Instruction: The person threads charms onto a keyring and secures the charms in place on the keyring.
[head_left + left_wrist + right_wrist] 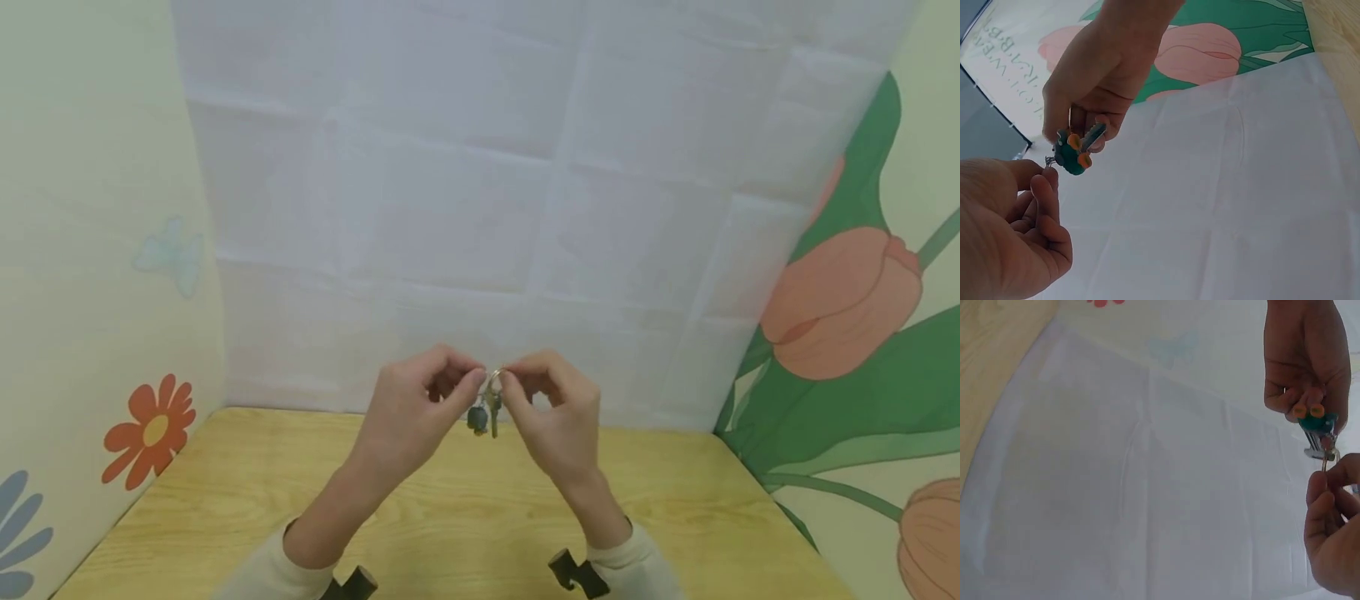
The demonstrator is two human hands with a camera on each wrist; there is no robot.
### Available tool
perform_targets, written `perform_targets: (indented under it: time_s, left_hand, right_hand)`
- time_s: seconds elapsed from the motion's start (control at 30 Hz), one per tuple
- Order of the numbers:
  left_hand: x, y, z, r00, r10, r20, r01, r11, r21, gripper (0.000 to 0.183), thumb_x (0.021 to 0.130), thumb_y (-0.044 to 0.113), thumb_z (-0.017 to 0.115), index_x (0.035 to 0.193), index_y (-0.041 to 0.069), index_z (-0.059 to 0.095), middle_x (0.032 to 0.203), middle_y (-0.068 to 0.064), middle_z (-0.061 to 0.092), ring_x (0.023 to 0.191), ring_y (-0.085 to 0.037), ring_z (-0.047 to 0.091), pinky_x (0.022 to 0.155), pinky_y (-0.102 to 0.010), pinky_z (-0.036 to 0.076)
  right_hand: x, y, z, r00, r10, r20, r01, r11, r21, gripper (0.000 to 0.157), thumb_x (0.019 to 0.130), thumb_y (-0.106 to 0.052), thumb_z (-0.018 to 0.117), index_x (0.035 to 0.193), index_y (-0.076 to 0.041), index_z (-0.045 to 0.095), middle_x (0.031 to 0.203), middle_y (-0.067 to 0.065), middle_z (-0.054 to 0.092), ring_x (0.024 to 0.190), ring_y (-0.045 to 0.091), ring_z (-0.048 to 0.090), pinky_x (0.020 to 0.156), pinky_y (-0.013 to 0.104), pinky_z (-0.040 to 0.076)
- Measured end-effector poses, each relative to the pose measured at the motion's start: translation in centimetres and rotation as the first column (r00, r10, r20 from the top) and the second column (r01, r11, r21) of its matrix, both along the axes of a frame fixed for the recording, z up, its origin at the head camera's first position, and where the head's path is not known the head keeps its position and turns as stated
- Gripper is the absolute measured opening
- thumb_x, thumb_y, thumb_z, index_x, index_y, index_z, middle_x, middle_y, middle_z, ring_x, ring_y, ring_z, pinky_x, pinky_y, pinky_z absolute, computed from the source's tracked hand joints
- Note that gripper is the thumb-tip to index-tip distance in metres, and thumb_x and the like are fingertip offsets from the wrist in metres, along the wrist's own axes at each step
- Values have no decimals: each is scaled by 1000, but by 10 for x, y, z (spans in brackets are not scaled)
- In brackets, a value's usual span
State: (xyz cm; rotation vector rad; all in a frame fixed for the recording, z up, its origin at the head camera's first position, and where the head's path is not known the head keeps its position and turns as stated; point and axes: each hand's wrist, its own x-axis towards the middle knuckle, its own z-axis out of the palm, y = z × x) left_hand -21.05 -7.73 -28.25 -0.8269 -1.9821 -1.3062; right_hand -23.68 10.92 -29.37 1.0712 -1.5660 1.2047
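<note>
Soft, even light is filling the head view, dulling the white backdrop (450,217) to grey. In the left wrist view, the left hand (1016,219) and right hand (1107,72) are lying in shadow; in the right wrist view, slight blur is softening fine detail.

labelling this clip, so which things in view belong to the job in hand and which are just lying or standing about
In the job:
key ring, pinched by the right hand
short chain, pinched by the left hand
charm
key

Just about:
table
white sheet
flower-print walls
black wrist gear
</note>
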Motion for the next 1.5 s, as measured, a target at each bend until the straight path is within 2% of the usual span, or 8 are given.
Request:
perform_targets:
  time_s: [0.17,0.3,0.4,0.5,0.6,0.73,1.23,1.5]
  left_hand:
    - [0,3,2,997,27,-78,-26,1000,4,3,99,15,71,98,15,74,75,16,64,57,-7,52,54,-26,44]
    - [0,2,2,997,40,-59,-41,999,-4,4,99,18,72,99,16,76,73,15,63,57,-8,50,52,-26,43]
    - [0,-1,2,999,41,-27,-41,999,-4,6,98,20,72,100,17,77,73,14,63,56,-9,50,50,-26,42]
    - [1,-3,4,999,46,-13,-46,999,-7,7,98,21,73,100,16,78,72,13,64,55,-9,50,49,-27,42]
    - [1,-5,5,998,61,0,-61,998,-27,8,98,20,72,101,15,78,72,13,64,56,-8,52,49,-28,44]
    - [2,-6,5,996,68,65,-65,997,-49,8,99,19,72,100,15,78,73,14,65,58,-7,55,50,-28,46]
    - [3,-7,4,989,69,129,-59,995,-78,7,99,19,71,100,16,78,75,13,66,60,-7,56,52,-29,48]
    - [5,-4,4,991,59,117,-51,996,-74,6,98,15,72,98,15,78,72,14,65,60,-6,56,53,-29,48]
  right_hand:
    - [10,-4,-4,913,112,392,-53,986,-160,11,94,-7,74,93,3,69,80,13,69,62,26,64,56,28,53]
    - [9,-2,-6,849,165,502,-88,981,-173,10,94,-7,75,97,1,68,82,16,68,64,28,63,58,29,52]
    - [8,-1,-5,911,45,411,-33,999,-37,13,95,-6,73,105,-2,67,88,10,68,69,24,65,60,30,52]
    - [5,0,-1,980,-135,145,117,985,125,22,93,-3,73,114,-3,65,98,7,67,77,21,64,64,30,51]
    - [2,2,4,967,-219,-134,243,948,206,24,91,1,73,114,-2,66,103,10,63,82,22,61,68,31,50]
    - [0,4,6,943,-180,-282,258,926,274,19,89,7,73,106,0,67,102,11,60,83,23,60,73,29,53]
    - [-2,1,1,946,-187,-266,259,928,267,12,90,7,65,98,-2,66,90,5,63,74,15,61,63,22,50]
    - [-6,0,-8,989,-145,-22,147,978,149,14,84,5,66,91,-7,67,78,-1,64,62,12,55,52,24,42]
